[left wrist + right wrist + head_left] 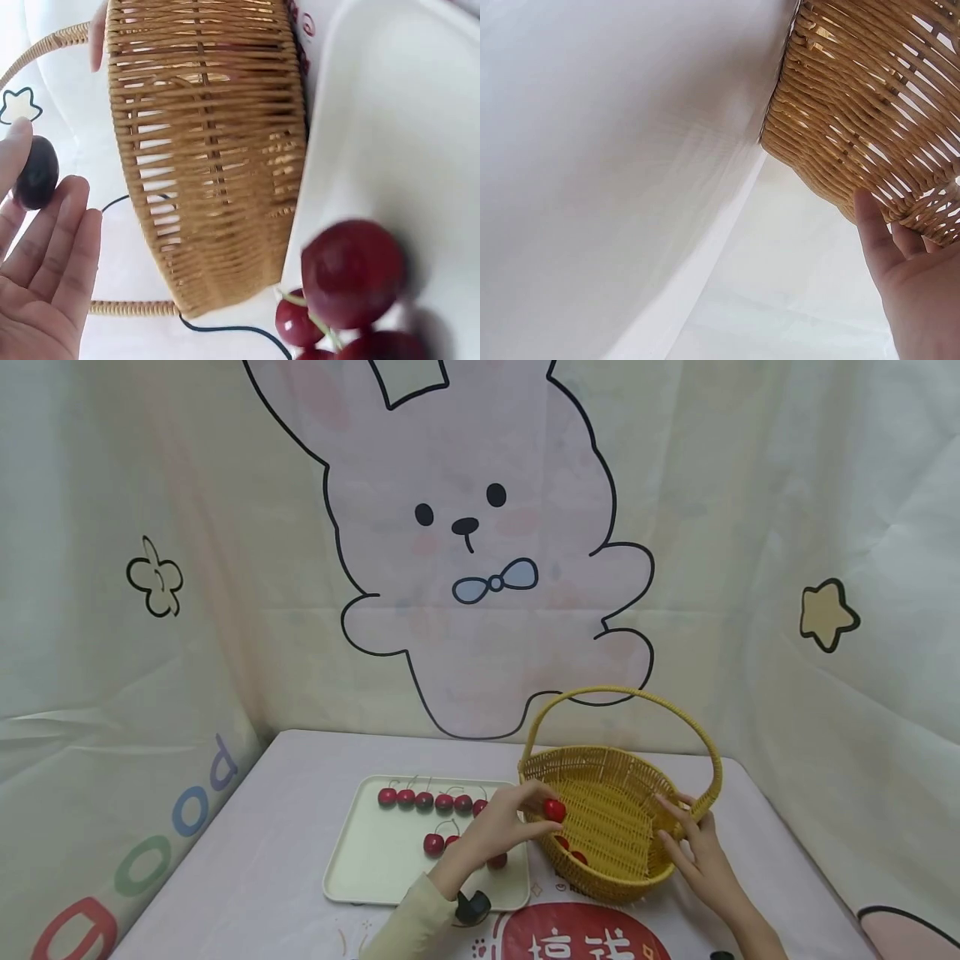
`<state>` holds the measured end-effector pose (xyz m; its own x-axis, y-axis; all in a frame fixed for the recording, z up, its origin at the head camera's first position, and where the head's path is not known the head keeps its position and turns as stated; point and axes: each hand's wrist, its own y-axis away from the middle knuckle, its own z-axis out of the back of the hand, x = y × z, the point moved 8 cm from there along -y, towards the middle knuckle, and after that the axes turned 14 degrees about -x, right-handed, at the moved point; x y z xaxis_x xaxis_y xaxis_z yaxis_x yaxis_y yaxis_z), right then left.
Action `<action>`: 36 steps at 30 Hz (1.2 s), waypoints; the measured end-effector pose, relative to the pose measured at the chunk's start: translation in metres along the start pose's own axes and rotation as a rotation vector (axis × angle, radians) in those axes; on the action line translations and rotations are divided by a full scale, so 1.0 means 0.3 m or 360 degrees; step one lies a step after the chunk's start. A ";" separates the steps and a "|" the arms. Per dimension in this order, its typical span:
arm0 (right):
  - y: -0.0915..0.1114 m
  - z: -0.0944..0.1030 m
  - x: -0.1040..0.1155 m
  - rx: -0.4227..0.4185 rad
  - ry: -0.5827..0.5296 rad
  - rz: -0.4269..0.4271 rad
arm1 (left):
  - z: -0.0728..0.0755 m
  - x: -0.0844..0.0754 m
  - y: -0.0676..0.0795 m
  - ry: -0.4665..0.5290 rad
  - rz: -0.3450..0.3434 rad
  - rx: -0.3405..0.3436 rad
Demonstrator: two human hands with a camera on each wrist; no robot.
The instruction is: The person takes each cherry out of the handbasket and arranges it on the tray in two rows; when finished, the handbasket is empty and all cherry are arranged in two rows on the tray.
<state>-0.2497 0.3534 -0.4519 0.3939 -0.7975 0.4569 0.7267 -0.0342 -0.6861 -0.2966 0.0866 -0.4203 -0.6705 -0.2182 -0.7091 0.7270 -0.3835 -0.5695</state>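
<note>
My left hand (504, 820) pinches a red cherry (555, 810) between thumb and fingers, over the left rim of a yellow wicker basket (611, 887). The cherry (36, 174) looks dark in the left wrist view, held at the fingertips above the basket's rim. A couple of red cherries (577, 857) lie inside the basket by its left wall. At the other side, my right hand (708, 864) grips the basket's rim near the foot of the handle. The right wrist view shows fingers (871, 217) against the woven wall.
A cream tray (360, 868) stands left of the basket, partly behind my left forearm. Several stemmed cherries (424, 802) form a back row on it, with another group (433, 845) nearer me. The basket's tall arched handle (622, 692) rises above its rim. Printed cloth walls surround the table.
</note>
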 end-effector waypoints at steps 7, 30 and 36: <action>-0.002 0.000 0.002 -0.0009 -0.0013 -0.0004 | 0.073 0.014 0.039 -0.0139 -0.0014 -0.0032; -0.001 -0.002 -0.004 0.0002 -0.0033 -0.0020 | 0.325 0.135 0.178 -0.0337 0.0147 -0.0006; -0.001 -0.002 -0.002 0.0007 -0.0018 -0.0023 | 0.391 0.161 0.194 -0.0475 0.0190 0.0030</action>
<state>-0.2506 0.3536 -0.4524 0.3893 -0.7903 0.4732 0.7348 -0.0433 -0.6769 -0.3039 -0.0516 -0.4391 -0.5964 -0.5153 -0.6154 0.8021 -0.3552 -0.4800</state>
